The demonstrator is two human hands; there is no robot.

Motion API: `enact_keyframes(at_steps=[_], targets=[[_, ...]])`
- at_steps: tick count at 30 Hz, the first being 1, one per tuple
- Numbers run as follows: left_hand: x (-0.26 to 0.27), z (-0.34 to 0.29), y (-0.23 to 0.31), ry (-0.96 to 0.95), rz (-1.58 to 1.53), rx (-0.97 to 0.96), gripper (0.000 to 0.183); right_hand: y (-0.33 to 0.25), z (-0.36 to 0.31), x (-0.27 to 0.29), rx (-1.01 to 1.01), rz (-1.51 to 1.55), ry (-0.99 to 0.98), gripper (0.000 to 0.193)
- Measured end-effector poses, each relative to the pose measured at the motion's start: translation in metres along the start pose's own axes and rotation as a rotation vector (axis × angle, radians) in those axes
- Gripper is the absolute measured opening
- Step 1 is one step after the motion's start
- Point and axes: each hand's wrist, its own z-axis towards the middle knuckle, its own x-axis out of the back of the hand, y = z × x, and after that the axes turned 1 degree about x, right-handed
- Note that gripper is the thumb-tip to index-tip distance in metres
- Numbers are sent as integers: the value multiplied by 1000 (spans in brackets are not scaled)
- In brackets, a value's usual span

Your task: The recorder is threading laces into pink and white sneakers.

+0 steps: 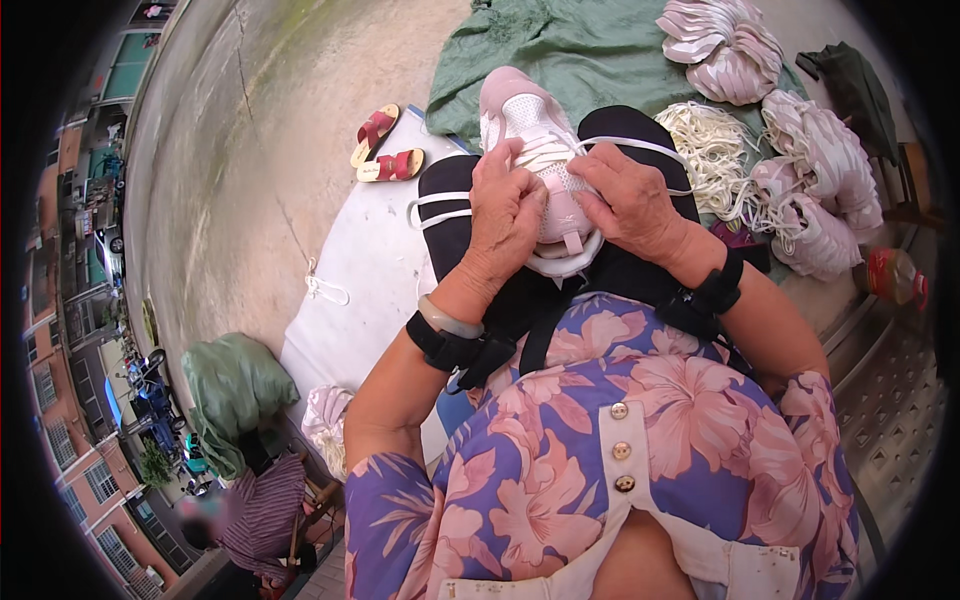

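Note:
A pink and white sneaker [511, 97] rests on my lap, toe pointing away from me, with white lace crossing its front. At the left side of its lacing my left hand [505, 208] is closed in a pinch on the shoelace [437, 205], whose loose loop sticks out to the left. My right hand [632, 203] pinches the lace at the other edge, and a length of it arcs away to the right. My fingertips cover the upper eyelets and part of the tongue. Black padding [447, 240] lies over my knees under the shoe.
Several pink-white sneaker parts [820, 160] lie in bundles at the right, beside a heap of white laces [705, 150]. Green cloth [570, 50] spreads ahead. Red sandals [390, 165] stand by a white sheet [350, 240]. Behind a green sack [237, 385], another person in stripes [265, 515] sits.

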Motion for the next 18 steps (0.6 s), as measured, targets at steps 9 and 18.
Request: enact_keyframes(at_steps=[9, 18], targets=[[6, 9, -4, -133, -272, 123, 12, -3, 7, -3, -18, -11, -25, 27], [12, 7, -10, -213, -260, 24, 8, -7, 7, -8, -40, -95, -19, 26]])
